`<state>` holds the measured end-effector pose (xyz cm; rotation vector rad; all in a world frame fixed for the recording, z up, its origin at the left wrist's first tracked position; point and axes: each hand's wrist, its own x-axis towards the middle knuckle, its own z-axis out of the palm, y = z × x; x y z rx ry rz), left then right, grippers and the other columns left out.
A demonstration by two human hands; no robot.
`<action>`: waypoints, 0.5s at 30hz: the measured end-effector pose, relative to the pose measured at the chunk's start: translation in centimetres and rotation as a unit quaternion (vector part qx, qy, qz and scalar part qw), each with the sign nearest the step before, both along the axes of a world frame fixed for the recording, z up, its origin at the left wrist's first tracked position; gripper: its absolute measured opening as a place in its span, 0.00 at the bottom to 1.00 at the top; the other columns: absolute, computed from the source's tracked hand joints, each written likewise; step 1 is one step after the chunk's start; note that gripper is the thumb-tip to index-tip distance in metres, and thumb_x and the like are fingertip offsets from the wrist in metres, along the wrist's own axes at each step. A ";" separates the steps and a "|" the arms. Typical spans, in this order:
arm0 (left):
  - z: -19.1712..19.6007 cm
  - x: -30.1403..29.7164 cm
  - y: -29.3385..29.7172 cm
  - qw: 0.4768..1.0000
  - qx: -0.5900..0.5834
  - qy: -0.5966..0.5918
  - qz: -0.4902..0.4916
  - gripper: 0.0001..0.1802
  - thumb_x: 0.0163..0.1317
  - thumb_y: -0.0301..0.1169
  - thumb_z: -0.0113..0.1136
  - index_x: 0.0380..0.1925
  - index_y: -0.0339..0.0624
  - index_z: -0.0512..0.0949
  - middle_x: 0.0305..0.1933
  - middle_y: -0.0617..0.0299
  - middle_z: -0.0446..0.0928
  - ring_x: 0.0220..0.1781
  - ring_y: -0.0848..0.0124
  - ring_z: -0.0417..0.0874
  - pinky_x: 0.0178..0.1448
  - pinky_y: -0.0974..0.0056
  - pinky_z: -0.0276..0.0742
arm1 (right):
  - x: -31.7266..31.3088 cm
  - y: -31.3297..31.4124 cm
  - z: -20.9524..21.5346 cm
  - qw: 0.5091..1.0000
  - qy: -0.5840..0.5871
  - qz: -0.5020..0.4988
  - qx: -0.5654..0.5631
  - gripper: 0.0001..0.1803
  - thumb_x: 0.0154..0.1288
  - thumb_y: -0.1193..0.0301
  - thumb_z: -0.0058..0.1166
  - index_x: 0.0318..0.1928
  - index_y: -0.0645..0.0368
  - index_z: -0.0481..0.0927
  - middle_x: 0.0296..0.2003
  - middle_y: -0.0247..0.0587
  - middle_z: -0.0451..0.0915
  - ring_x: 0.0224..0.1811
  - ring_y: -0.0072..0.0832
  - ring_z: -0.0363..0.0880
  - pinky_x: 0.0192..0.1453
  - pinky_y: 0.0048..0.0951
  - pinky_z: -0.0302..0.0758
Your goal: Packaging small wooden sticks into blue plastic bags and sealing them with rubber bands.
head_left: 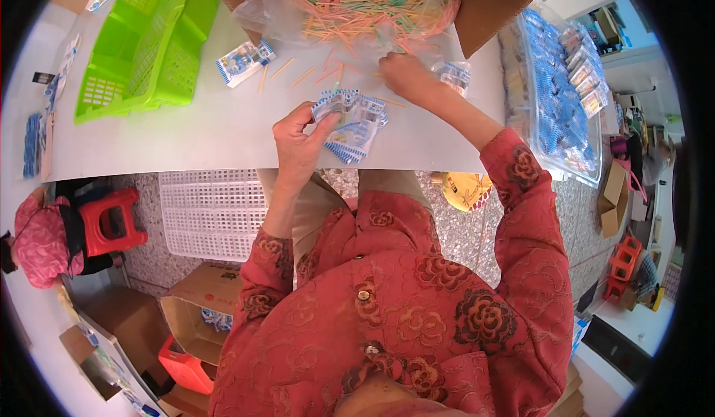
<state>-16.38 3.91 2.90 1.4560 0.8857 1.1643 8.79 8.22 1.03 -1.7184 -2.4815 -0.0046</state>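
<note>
A: What does the left hand [294, 140] have?
B: Its thumb and fingers are pinched on a blue-and-white packet [333, 105], just above a few more packets [357, 132] near the front edge of the white table [223, 130].
A: And the right hand [406, 74]?
B: Fingers curled, tips drawn together at the loose pastel sticks [380, 0]. I can't tell whether it grips one.
A: Where do those sticks lie?
B: Heaped in a clear plastic bag [264, 7] at the mouth of a cardboard box [497, 11], with some scattered on the table between the hands and the box.
A: Anything in the way?
B: One box flap juts out beyond the right hand, and a single packet [456, 76] lies beside that wrist. Another packet [244, 63] sits farther left.
A: And to the sides?
B: A green basket [153, 59] on the left, a clear tub [532, 145] full of packets on the right. Below the table, there's a white crate [212, 216] on the floor.
</note>
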 end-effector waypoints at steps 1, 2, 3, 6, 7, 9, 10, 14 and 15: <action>0.1 0.1 0.0 1.000 0.000 0.000 0.002 0.06 0.55 0.25 0.66 0.32 0.33 0.81 0.29 0.65 0.80 0.31 0.82 0.75 0.37 0.73 0.72 | 0.5 -0.1 0.1 1.000 0.000 0.002 0.000 0.05 0.50 0.80 0.51 0.29 0.66 0.77 0.32 0.52 0.80 0.37 0.46 0.80 0.40 0.41 0.78; 0.1 0.2 -0.1 1.000 0.001 -0.005 0.004 0.07 0.54 0.25 0.66 0.32 0.33 0.81 0.28 0.64 0.80 0.31 0.81 0.75 0.37 0.73 0.71 | 1.0 -0.2 0.8 0.998 0.070 -0.006 -0.003 0.05 0.51 0.79 0.51 0.29 0.67 0.78 0.29 0.51 0.80 0.33 0.41 0.80 0.38 0.36 0.77; 0.2 0.3 -0.1 1.000 0.001 -0.010 0.004 0.07 0.54 0.24 0.66 0.32 0.32 0.81 0.28 0.64 0.80 0.30 0.81 0.75 0.36 0.73 0.71 | 0.9 -0.2 2.0 0.990 0.140 -0.016 -0.006 0.05 0.52 0.77 0.52 0.30 0.67 0.78 0.27 0.50 0.80 0.29 0.36 0.80 0.37 0.32 0.76; 0.4 0.5 -0.1 1.000 0.016 -0.002 -0.002 0.07 0.54 0.24 0.66 0.32 0.31 0.81 0.28 0.62 0.80 0.29 0.80 0.75 0.36 0.73 0.71 | 0.2 -1.8 7.1 0.915 0.391 -0.096 -0.021 0.05 0.56 0.76 0.56 0.32 0.66 0.80 0.24 0.40 0.79 0.25 0.22 0.75 0.33 0.23 0.73; 0.4 0.5 -0.1 1.000 0.016 -0.001 -0.001 0.07 0.54 0.24 0.66 0.32 0.31 0.81 0.28 0.62 0.80 0.29 0.80 0.75 0.36 0.73 0.71 | -0.2 -2.2 8.6 0.915 0.392 -0.095 -0.022 0.05 0.56 0.76 0.56 0.32 0.66 0.80 0.24 0.40 0.79 0.25 0.22 0.75 0.33 0.23 0.73; 0.6 0.7 -0.2 1.000 0.019 0.021 -0.012 0.07 0.54 0.23 0.65 0.32 0.31 0.81 0.29 0.61 0.80 0.30 0.79 0.76 0.36 0.73 0.71 | -1.3 -3.2 11.1 0.771 0.627 -0.085 -0.075 0.07 0.61 0.73 0.56 0.36 0.64 0.81 0.26 0.31 0.78 0.26 0.13 0.71 0.32 0.17 0.70; 0.7 0.8 -0.3 1.000 0.019 0.022 -0.011 0.07 0.54 0.23 0.65 0.32 0.31 0.81 0.29 0.61 0.80 0.30 0.79 0.76 0.36 0.73 0.71 | -2.0 -3.6 11.9 0.770 0.627 -0.085 -0.076 0.07 0.61 0.73 0.56 0.36 0.64 0.81 0.26 0.31 0.78 0.26 0.13 0.71 0.32 0.17 0.70; 0.9 1.7 -0.5 0.999 0.030 0.033 -0.030 0.06 0.53 0.22 0.64 0.32 0.32 0.81 0.29 0.62 0.80 0.29 0.79 0.77 0.34 0.72 0.72 | -4.2 -5.0 13.0 0.726 0.682 -0.017 -0.081 0.05 0.61 0.75 0.57 0.37 0.63 0.80 0.28 0.29 0.78 0.27 0.12 0.71 0.33 0.16 0.69; 1.0 1.8 -0.6 0.999 0.028 0.030 -0.031 0.06 0.53 0.22 0.64 0.32 0.32 0.82 0.28 0.62 0.80 0.29 0.78 0.77 0.34 0.72 0.72 | -4.5 -5.1 13.0 0.726 0.681 -0.004 -0.092 0.06 0.61 0.75 0.57 0.38 0.63 0.80 0.29 0.29 0.78 0.28 0.12 0.71 0.33 0.15 0.68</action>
